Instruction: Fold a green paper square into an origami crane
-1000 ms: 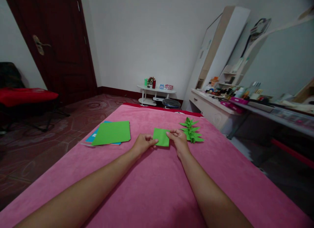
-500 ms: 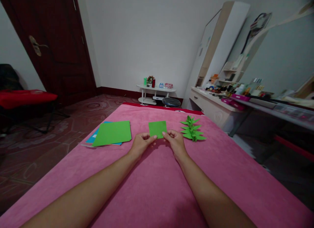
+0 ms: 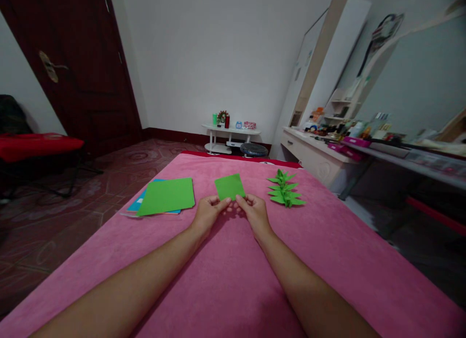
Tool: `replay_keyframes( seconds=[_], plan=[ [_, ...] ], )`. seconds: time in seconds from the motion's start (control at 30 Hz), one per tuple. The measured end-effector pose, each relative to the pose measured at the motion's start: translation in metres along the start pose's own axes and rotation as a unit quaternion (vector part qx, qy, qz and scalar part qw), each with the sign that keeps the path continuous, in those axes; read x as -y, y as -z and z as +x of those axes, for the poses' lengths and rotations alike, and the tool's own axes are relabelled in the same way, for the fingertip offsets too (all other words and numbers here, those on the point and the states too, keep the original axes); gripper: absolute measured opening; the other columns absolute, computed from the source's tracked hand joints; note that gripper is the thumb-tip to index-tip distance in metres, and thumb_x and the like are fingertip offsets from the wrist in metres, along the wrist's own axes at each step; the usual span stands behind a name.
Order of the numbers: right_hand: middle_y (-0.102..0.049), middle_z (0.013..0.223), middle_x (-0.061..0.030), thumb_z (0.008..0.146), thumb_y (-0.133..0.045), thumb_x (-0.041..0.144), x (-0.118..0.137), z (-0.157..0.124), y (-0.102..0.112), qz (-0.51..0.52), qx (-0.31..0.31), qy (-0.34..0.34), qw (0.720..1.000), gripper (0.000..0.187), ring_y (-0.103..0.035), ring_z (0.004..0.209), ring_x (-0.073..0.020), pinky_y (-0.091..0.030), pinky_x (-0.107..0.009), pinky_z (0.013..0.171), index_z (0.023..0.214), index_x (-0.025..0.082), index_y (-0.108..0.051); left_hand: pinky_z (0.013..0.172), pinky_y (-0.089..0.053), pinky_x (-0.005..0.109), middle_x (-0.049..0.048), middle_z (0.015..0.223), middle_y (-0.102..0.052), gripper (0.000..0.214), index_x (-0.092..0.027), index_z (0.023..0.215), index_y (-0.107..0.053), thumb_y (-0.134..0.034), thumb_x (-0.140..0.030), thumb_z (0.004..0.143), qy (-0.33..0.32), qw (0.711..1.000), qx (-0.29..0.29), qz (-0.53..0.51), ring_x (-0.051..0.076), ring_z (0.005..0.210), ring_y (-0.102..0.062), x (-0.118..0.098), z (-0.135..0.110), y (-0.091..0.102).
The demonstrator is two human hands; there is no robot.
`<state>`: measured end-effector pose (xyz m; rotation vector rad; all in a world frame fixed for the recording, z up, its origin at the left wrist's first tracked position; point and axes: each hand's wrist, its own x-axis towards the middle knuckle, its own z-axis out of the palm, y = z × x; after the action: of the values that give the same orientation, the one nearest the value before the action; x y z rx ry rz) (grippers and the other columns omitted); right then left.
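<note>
A small green paper square is held up over the pink cloth by its near edge. My left hand pinches its lower left part and my right hand pinches its lower right part, fingers closed. To the right of my right hand lies a folded green paper tree. To the left lies a stack of paper sheets, a green one on top and blue ones beneath.
A dresser crowded with bottles stands at the right with a large mirror above. A small white shelf table is against the far wall. A red seat and a dark door are on the left.
Both hands have drawn nearer together and moved slightly left, and the green square has tipped up away from me. The view has drifted slightly.
</note>
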<state>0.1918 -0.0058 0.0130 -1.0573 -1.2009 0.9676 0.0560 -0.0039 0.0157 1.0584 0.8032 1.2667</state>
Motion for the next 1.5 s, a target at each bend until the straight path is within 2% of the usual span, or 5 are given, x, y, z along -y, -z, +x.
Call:
replay_keyframes(
  seconds=[0.37,0.73,1.1,1.37,1.5],
  plan=[
    [-0.064,0.056,-0.0022,0.071,-0.065,0.039,-0.002,0.002,0.004,0.026,0.002,0.003,1.000,0.027,-0.053,0.048,-0.0110,-0.037,-0.022,0.046,0.062,0.014,-0.067,0.054,-0.042,0.020,0.0076,0.069,-0.071,0.029,-0.010,0.076,-0.071,-0.075,-0.036,0.066,0.008,1.000,0.010,0.020,0.011,0.056,-0.061,0.008,0.004,0.008],
    [-0.060,0.054,-0.0005,0.069,-0.067,0.040,-0.003,0.004,0.013,0.010,0.059,-0.021,0.998,0.027,-0.049,0.047,-0.0100,-0.035,-0.021,0.046,0.066,0.013,-0.068,0.046,-0.036,0.019,0.0045,0.055,-0.066,0.029,-0.009,0.068,-0.069,-0.075,-0.037,0.065,-0.015,0.995,0.005,0.094,0.009,0.047,-0.054,0.002,0.006,0.012],
    [-0.049,0.050,0.0036,0.069,-0.068,0.038,-0.007,0.001,0.009,-0.013,0.064,0.016,0.998,0.027,-0.038,0.047,-0.0082,-0.026,-0.022,0.046,0.059,0.014,-0.062,0.059,-0.045,0.025,0.0082,0.077,-0.072,0.031,-0.009,0.079,-0.072,-0.079,-0.032,0.059,-0.081,0.992,0.015,0.095,0.016,0.062,-0.062,0.005,0.010,0.013],
    [-0.060,0.059,0.0000,0.073,-0.065,0.039,-0.003,0.000,0.010,0.015,0.054,0.026,0.998,0.025,-0.049,0.050,-0.0105,-0.037,-0.021,0.047,0.075,0.015,-0.065,0.055,-0.042,0.024,0.0083,0.072,-0.071,0.031,-0.009,0.077,-0.072,-0.079,-0.032,0.057,-0.053,0.995,0.025,0.079,0.014,0.056,-0.058,0.005,0.008,0.011],
    [-0.067,0.083,-0.0044,0.070,-0.068,0.034,0.002,0.002,0.010,0.053,-0.007,0.071,0.996,0.029,-0.061,0.073,-0.0158,-0.048,-0.026,0.065,0.093,0.017,-0.063,0.050,-0.038,0.023,0.0056,0.061,-0.067,0.028,-0.009,0.069,-0.070,-0.078,-0.034,0.059,-0.056,0.993,0.032,0.095,0.012,0.050,-0.054,0.004,0.008,0.011]
  ],
)
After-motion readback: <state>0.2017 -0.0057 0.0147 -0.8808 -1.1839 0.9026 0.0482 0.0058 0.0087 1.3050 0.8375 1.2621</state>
